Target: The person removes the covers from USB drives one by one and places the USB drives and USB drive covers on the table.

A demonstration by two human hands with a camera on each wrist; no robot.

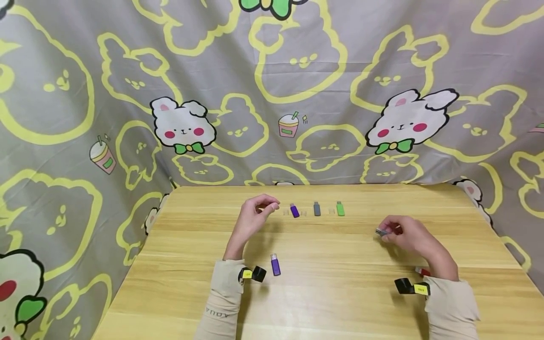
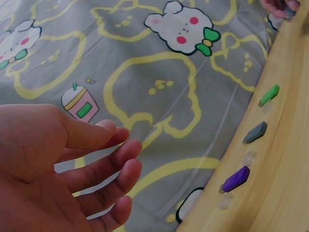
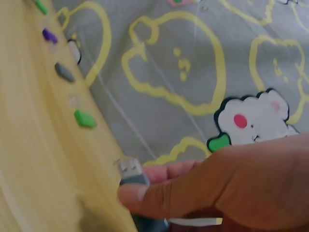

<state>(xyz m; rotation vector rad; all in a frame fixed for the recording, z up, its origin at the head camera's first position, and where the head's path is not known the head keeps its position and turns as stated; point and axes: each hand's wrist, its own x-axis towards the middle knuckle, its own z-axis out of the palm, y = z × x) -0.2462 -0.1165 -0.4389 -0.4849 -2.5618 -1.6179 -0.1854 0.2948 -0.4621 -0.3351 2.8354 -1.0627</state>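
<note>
My right hand [image 1: 403,232] pinches a dark grey USB stick [image 3: 135,180] between thumb and fingers above the right side of the table. Its silver connector [image 3: 129,167] points away from the palm. My left hand [image 1: 255,215] hovers just left of a row of USB sticks, fingers loosely bent, with nothing seen between them in the left wrist view. That row has a purple stick [image 1: 295,210], a grey stick [image 1: 317,208] and a green stick [image 1: 340,208]. Small clear pieces [image 2: 249,158] lie beside and between them.
Another purple USB stick [image 1: 275,264] lies nearer, right of the left wrist. A red USB stick [image 1: 422,271] is partly hidden by the right forearm. Behind the wooden table [image 1: 331,293] hangs a patterned grey curtain [image 1: 272,108]. A small green thing [image 3: 40,6] shows unclearly in the right wrist view.
</note>
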